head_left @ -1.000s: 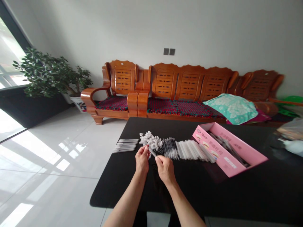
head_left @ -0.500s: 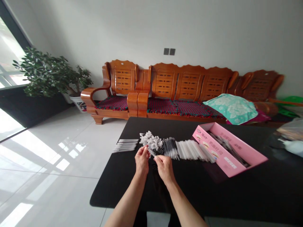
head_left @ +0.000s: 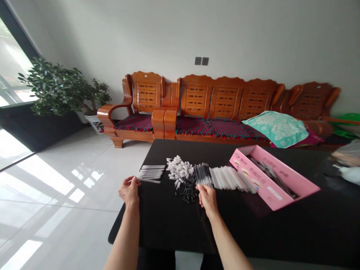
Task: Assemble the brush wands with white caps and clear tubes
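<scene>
My left hand point(head_left: 129, 190) is at the table's left edge, its fingers pinched on the end of a slim whitish pen point(head_left: 150, 181). That pen lies just in front of a row of similar pens point(head_left: 152, 171). My right hand point(head_left: 208, 199) is closed at the near ends of a bundle of thin black-and-clear pen refills point(head_left: 202, 174); whatever is between its fingertips is hidden. Between the hands are a heap of white pen caps point(head_left: 178, 167) and a scatter of small black plugs point(head_left: 189, 190). Translucent pen barrels point(head_left: 229, 177) lie to the right of the refills.
A pink box point(head_left: 267, 187) holding dark slender pieces stands right of the barrels on the black table point(head_left: 253, 232). Plastic bags point(head_left: 347, 172) lie at the far right. Behind are a wooden sofa point(head_left: 225, 97), a teal cushion point(head_left: 277, 127) and a potted plant point(head_left: 62, 88).
My hands have parted from above the black plugs. The left moved left with a pen to the row; the right moved right to the refills. The black plugs now show.
</scene>
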A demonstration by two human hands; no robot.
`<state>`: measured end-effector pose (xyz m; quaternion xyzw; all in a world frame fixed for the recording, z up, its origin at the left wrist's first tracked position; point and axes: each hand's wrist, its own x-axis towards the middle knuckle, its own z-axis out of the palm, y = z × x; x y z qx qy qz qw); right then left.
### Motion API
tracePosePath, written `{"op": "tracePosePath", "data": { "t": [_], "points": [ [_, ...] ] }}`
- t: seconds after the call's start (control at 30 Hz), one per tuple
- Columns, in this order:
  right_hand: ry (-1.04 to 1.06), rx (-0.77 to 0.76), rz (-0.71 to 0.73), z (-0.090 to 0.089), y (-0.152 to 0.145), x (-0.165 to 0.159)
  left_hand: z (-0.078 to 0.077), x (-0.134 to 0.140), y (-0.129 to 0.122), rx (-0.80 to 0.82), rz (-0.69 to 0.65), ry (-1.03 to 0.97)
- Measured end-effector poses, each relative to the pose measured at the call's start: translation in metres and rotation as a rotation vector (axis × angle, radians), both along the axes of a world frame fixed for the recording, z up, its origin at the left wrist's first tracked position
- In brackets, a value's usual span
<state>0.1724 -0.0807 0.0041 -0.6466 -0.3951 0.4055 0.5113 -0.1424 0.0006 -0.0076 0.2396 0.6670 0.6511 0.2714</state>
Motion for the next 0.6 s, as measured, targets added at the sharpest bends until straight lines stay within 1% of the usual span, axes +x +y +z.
{"op": "tracePosePath", "data": {
  "t": [0.1,0.2,0.33,0.37,0.4,0.47,0.53,0.6],
  "points": [
    [-0.020,0.002,0.007,-0.004,0.001,0.000,-0.006,-0.007,-0.003,-0.143,-0.004,0.097],
    [-0.042,0.002,0.017,-0.004,0.002,-0.001,-0.002,-0.007,-0.007,-0.239,-0.002,0.222],
    [-0.054,0.017,0.018,-0.004,0.001,-0.001,0.009,-0.002,-0.014,-0.246,0.045,0.399],
    [-0.056,0.023,0.018,-0.004,0.001,-0.002,0.011,0.001,-0.016,-0.235,0.036,0.423],
    [-0.060,0.028,0.019,-0.004,0.001,-0.002,0.013,0.006,-0.019,-0.221,0.006,0.430],
    [-0.067,0.034,0.018,-0.003,0.001,-0.003,0.014,0.017,-0.023,-0.196,-0.101,0.413],
    [-0.072,0.026,0.016,-0.003,0.001,-0.003,0.014,0.029,-0.026,-0.198,-0.194,0.436],
    [-0.073,0.017,0.017,-0.003,0.001,-0.002,0.012,0.037,-0.025,-0.214,-0.224,0.503]
  ]
}}
